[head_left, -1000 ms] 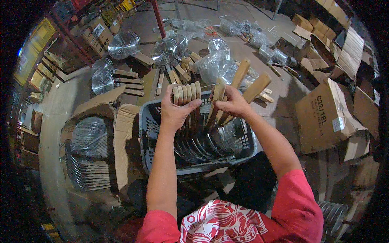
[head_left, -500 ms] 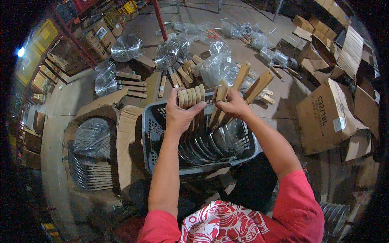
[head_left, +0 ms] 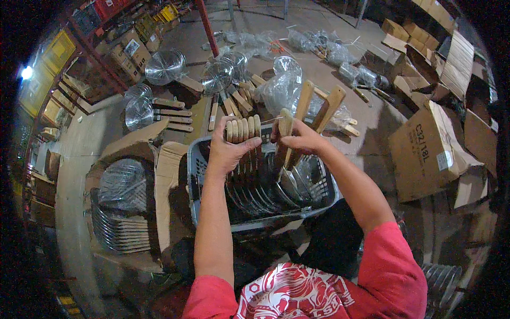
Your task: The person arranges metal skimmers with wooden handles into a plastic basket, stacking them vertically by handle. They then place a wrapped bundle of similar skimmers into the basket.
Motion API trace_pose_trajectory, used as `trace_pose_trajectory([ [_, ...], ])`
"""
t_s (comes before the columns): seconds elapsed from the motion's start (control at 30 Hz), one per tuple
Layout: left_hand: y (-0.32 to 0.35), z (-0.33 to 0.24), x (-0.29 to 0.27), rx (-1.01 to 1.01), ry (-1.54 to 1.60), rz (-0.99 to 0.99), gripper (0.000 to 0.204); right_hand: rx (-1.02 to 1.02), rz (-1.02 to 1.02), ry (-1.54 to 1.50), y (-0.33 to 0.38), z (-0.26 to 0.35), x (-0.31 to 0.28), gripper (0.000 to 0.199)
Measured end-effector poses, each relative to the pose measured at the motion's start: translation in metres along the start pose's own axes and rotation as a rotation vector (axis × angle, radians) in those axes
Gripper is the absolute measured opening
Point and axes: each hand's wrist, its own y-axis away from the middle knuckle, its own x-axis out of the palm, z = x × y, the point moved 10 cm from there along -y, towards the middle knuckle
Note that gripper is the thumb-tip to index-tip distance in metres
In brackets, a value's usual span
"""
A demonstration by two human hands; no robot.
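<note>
My left hand point(head_left: 226, 144) is wrapped round a row of wooden handles point(head_left: 243, 129), gripping several round metal strainers with their thin rims point(head_left: 249, 194) down in a grey plastic basket point(head_left: 265, 222). My right hand point(head_left: 303, 137) is closed on another wooden handle point(head_left: 285, 123), held upright a little to the right of that row. Two longer-showing wooden handles point(head_left: 330, 109) lean up beyond my right hand. Their metal heads point(head_left: 297, 186) rest inside the basket on its right side. My fingertips on the far side of the handles are hidden.
An open carton point(head_left: 164, 212) of stacked strainers point(head_left: 122, 228) stands left of the basket. More wooden-handled strainers point(head_left: 139, 112) lie on the floor ahead, with plastic-wrapped bundles point(head_left: 281, 85) beyond. Cardboard boxes point(head_left: 425, 154) crowd the right. A red post point(head_left: 207, 29) rises at the back.
My left hand has shifted slightly left and down with its row of handles. My right hand has moved a little left and down with its handle, while the handles beyond it have shifted left.
</note>
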Motion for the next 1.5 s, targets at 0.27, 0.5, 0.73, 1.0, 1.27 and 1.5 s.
trace_pose_trajectory([
  [0.27,0.028,-0.025,0.019,0.029,-0.285,-0.260,0.065,0.113,-0.455,0.300,-0.004,-0.005,-0.026,0.029],
  [0.5,0.013,-0.005,0.003,0.048,-0.081,-0.121,0.064,0.098,-0.254,0.159,0.000,0.002,-0.011,0.032],
  [0.73,0.011,-0.009,0.004,0.062,-0.107,-0.106,0.059,0.127,-0.407,0.260,-0.005,-0.016,-0.021,0.026],
  [1.0,0.024,-0.039,-0.001,0.011,-0.427,-0.231,0.065,0.035,-0.501,0.345,-0.007,-0.013,-0.021,0.021],
  [1.27,0.031,-0.095,0.034,0.450,-1.038,-0.229,0.025,-0.036,-0.238,0.160,-0.022,-0.006,0.032,0.058],
  [1.5,0.016,-0.094,0.046,0.434,-1.193,-0.158,0.022,0.016,-0.264,0.352,-0.017,0.010,0.027,0.059],
])
